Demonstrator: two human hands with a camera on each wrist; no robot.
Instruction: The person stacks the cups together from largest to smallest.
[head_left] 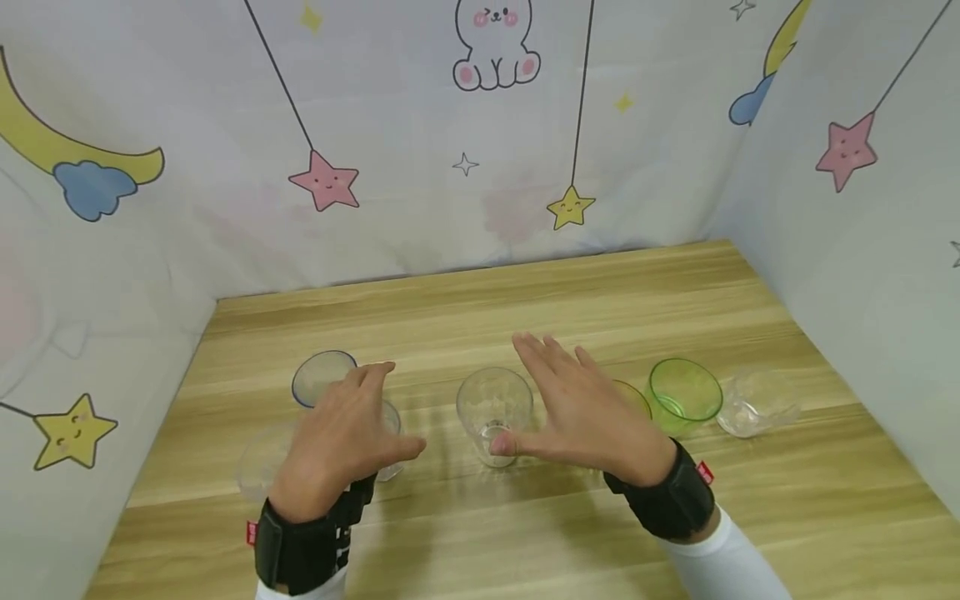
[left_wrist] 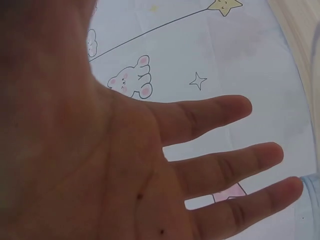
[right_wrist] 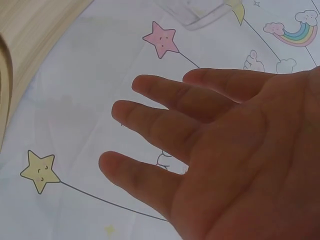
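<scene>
At the far left of the pale wood-grain table (head_left: 450,533), a faint clear transparent cup (head_left: 257,468) is partly covered by the left hand (head_left: 337,437), and a clear round cup with a blue rim (head_left: 321,377) stands just beyond it. The left hand is released, its fingers extended and holding nothing; another clear cup (head_left: 392,417) shows partly behind it. In the middle, a clear, round tumbler (head_left: 483,404) stands upright between the hands. The right hand (head_left: 581,417) is likewise released, its thumb overlapping the tumbler's lower part; whether they touch, I cannot tell. Past it come a mostly hidden yellow-rimmed cup (head_left: 636,397), a translucent green cup (head_left: 684,396) and a clear transparent vessel (head_left: 759,407).
</scene>
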